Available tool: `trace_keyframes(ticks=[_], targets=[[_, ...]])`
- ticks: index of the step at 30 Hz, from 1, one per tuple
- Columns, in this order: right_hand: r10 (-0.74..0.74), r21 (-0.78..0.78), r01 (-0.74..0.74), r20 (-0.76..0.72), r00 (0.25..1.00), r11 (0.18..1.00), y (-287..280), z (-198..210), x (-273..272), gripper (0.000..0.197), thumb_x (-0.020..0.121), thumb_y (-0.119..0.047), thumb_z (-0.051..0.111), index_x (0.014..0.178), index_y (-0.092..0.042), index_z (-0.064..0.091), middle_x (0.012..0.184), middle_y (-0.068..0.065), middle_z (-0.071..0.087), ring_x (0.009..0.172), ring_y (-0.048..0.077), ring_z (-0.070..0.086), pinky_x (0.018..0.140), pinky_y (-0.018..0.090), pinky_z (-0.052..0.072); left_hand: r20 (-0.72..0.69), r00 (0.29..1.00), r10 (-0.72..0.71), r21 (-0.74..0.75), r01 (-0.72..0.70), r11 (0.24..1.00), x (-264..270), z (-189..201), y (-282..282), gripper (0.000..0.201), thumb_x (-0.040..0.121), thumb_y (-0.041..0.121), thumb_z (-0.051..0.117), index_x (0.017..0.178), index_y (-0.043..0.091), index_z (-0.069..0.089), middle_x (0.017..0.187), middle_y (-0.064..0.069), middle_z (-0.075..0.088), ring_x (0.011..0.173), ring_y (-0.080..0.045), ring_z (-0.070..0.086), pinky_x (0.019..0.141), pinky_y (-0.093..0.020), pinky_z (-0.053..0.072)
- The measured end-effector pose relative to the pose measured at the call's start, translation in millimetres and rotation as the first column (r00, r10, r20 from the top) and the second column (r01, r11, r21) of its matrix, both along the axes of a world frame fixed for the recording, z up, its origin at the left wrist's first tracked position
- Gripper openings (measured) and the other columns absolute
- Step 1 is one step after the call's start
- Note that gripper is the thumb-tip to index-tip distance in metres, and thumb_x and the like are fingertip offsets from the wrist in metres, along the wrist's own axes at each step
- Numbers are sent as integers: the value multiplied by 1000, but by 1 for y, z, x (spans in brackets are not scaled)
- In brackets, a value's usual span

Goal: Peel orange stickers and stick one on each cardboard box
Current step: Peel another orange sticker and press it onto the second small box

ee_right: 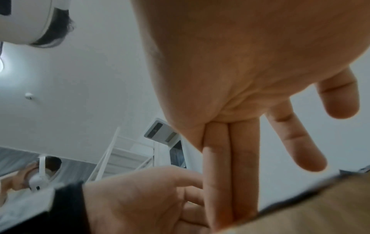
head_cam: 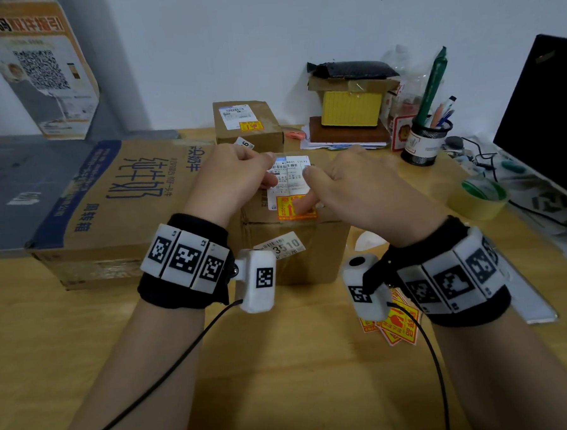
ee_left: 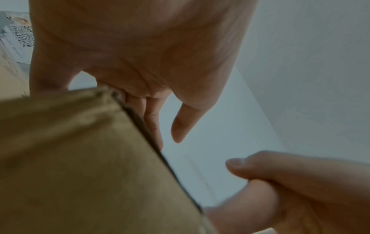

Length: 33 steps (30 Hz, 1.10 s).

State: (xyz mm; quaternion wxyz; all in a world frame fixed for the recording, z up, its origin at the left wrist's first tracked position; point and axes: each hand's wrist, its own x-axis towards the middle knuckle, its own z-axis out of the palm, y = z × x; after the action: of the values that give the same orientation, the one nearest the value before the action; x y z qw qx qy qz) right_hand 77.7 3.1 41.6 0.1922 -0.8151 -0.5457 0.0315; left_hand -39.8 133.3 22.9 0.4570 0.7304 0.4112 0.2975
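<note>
The middle cardboard box (head_cam: 297, 253) stands in front of me with a white shipping label and an orange sticker (head_cam: 292, 211) on its top. My right hand (head_cam: 310, 193) presses straight fingers (ee_right: 230, 174) down on that sticker. My left hand (head_cam: 267, 179) rests on the label beside it, fingertips touching the box top, holding nothing that I can see. The small box (head_cam: 248, 128) behind carries an orange sticker (head_cam: 250, 126). The large flat box (head_cam: 117, 203) lies at the left, with no orange sticker visible on it. Loose orange stickers (head_cam: 399, 327) lie on the table under my right wrist.
A yellow tape roll (head_cam: 478, 201), a mesh pen holder (head_cam: 426, 141) and a black monitor (head_cam: 543, 112) stand at the right. A yellow box on books (head_cam: 352, 112) is at the back. Bare wooden table (head_cam: 284, 379) lies near me.
</note>
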Motion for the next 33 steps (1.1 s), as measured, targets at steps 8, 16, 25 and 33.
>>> trace_keyframes(ticks=[8,16,25,33], targets=[[-7,-66,13,99,995,998,-7,6,-2,46,105,-38,39,93,-22,81,89,-3,68,107,26,52,102,58,34,-22,1000,7,28,-7,1000,0,1,-3,24,93,38,62,80,22,74,78,9,78,96,-11,71,101,-44,50],[-14,-112,35,183,983,993,-12,9,-2,46,107,-42,40,83,-15,69,83,2,60,98,30,53,98,57,40,-62,998,-8,56,11,998,-1,2,-4,25,92,39,61,78,24,75,84,10,78,97,-11,70,100,-43,51],[-31,-44,34,76,997,998,-21,9,-9,57,103,-37,53,54,-17,31,60,-1,32,62,21,31,73,43,31,-60,997,-58,36,60,998,-11,1,-11,18,90,34,68,78,23,75,109,8,73,108,-14,64,99,-39,51],[-92,174,143,-272,958,974,-36,1,-11,37,97,-34,55,75,-21,82,61,-10,73,49,-2,54,55,25,41,-22,998,-59,-11,59,998,-25,13,-31,11,88,16,74,82,26,73,103,9,71,99,-10,63,80,-23,49]])
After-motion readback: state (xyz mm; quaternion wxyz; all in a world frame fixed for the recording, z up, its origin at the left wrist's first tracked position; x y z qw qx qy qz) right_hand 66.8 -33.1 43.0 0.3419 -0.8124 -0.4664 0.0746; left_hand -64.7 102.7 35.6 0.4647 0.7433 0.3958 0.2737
